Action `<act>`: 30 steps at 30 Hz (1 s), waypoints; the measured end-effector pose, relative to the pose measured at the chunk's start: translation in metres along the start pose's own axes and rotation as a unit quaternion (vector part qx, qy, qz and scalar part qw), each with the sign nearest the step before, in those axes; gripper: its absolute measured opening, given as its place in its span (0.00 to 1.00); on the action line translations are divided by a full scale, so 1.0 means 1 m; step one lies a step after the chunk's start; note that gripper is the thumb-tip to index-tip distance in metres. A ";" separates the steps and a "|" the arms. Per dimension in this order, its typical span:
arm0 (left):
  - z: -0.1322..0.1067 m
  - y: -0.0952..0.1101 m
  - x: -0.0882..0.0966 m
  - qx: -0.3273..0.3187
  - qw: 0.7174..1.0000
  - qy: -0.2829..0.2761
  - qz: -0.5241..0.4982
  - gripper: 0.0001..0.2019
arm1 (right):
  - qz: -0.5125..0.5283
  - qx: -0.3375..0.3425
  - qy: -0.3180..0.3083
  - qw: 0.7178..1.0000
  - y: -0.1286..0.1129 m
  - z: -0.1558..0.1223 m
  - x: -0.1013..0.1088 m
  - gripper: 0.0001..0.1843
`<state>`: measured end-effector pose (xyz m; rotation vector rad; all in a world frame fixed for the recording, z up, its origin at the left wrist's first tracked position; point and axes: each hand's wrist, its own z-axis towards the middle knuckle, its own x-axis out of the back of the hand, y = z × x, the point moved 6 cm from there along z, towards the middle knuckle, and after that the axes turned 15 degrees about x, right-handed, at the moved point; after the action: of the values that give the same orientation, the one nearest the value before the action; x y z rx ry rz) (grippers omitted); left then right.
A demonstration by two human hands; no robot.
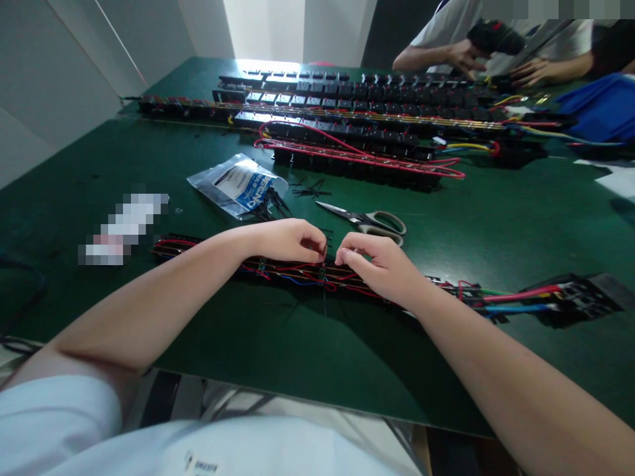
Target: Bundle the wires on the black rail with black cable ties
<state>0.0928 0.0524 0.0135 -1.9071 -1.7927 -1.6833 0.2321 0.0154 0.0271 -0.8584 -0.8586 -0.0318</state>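
Note:
A long black wired strip [292, 270], with red and blue wires along it, lies across the green table in front of me. Above its middle, my left hand [297, 241] is closed in a pinch at a thin black cable tie [325, 243]. Just to the right, my right hand [374, 261] also pinches, its thumb and forefinger together; what sits between them is too small to make out. Scissors [374, 221] with grey-rimmed handles lie behind my hands. A clear bag [238, 185] of black cable ties is at the back left, with loose ties [311, 188] beside it.
More black strips [347, 109] with red wires stretch across the far half of the green table [213, 337]. At the far right, another person's hands [466, 59] are near a dark power tool [496, 36]. Blue material [600, 106] lies at the right edge.

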 end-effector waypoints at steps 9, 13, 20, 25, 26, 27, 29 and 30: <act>0.003 0.002 -0.006 -0.029 0.999 0.044 -0.002 0.09 | -0.021 0.034 -0.020 0.999 0.000 0.004 -0.006 0.12; 0.003 0.002 -0.005 -0.044 0.996 0.071 -0.007 0.08 | -0.033 0.044 -0.020 0.998 0.000 0.005 -0.007 0.11; -0.001 0.005 -0.001 -0.072 0.990 0.108 -0.050 0.05 | -0.031 0.066 -0.028 0.997 -0.001 0.004 -0.009 0.07; -0.004 0.006 0.003 -0.053 0.987 0.119 -0.096 0.04 | -0.037 0.105 -0.019 0.994 -0.005 0.005 -0.009 0.07; -0.004 0.006 0.003 -0.049 0.987 0.117 -0.097 0.04 | -0.036 0.109 -0.018 0.993 -0.005 0.005 -0.009 0.07; -0.004 0.006 0.003 -0.047 0.988 0.115 -0.093 0.04 | -0.034 0.111 -0.017 0.993 -0.005 0.005 -0.009 0.07; -0.004 0.007 0.002 -0.053 0.989 0.115 -0.077 0.04 | -0.032 0.112 -0.020 0.993 -0.004 0.005 -0.009 0.08; -0.004 0.007 0.002 -0.057 0.989 0.115 -0.071 0.04 | -0.033 0.112 -0.023 0.993 -0.004 0.005 -0.009 0.08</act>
<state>0.0948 0.0484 0.0209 -1.5760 -1.8153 -1.9982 0.2214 0.0130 0.0249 -0.6216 -0.9156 0.0259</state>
